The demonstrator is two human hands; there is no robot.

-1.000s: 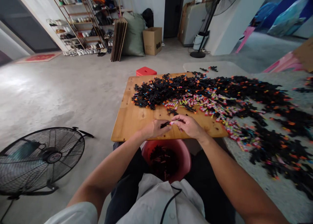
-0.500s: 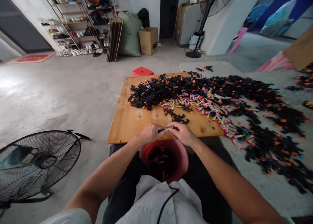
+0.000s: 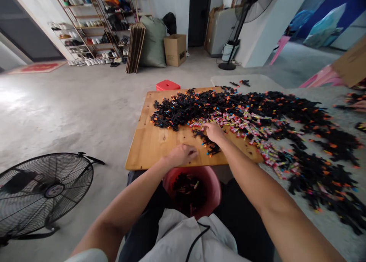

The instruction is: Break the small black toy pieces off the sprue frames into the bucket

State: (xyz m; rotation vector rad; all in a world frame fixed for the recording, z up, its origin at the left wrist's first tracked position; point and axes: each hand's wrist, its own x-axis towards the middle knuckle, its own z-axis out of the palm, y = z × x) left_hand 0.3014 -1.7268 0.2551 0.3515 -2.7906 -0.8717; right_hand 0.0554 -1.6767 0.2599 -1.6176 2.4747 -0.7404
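Note:
My right hand (image 3: 215,132) reaches over the wooden board (image 3: 151,147), its fingertips pinched together at the near edge of a heap of small pink-and-yellow tubes (image 3: 228,119). Whatever sits between those fingertips is hidden. Just below it lie a few black toy guns (image 3: 213,148) with coloured tips. Low over the board's front edge is my left hand (image 3: 183,155), its fingers smeared by motion. Under that edge, between my legs, a pink-red bucket (image 3: 216,197) holds dark pieces and a pale tube (image 3: 196,184).
A big pile of black toy guns (image 3: 188,106) covers the board's far side and runs onto the grey table (image 3: 274,201) at right. A red stool (image 3: 167,85) stands behind the board. A floor fan (image 3: 54,190) is at left. Another person's hand (image 3: 358,106) shows at far right.
My hands have parted. The right has moved forward to the tubes, while the left has stayed near the front edge. A pale tube now shows on top in the bucket.

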